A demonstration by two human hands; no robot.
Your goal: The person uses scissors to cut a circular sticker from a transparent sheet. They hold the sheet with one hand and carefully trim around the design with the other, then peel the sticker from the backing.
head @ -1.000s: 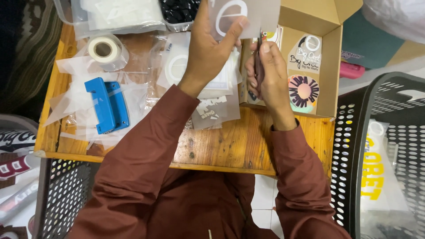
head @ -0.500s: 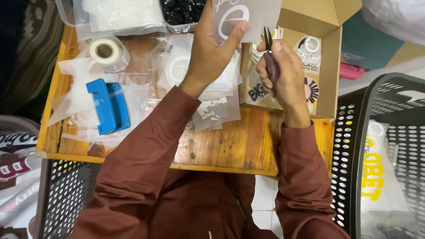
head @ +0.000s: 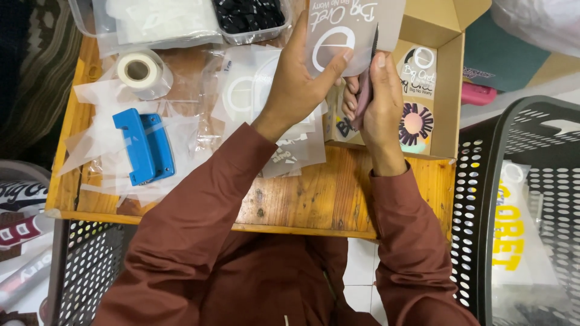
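Translucent sheet [head: 353,30] pinched by left hand [head: 299,84]; right hand [head: 377,99] grips scissors [head: 365,90].

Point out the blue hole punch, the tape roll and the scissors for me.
blue hole punch [head: 144,147], head view, its top face.
tape roll [head: 138,70], head view, its rim.
scissors [head: 366,90], head view, the handle in the right hand.

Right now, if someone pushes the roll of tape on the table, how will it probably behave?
The roll of tape lies flat on its side with the hole facing up, so it would probably slide, not roll. It looks light. The clear plastic bags under it seem smooth, so it may slip easily across them.
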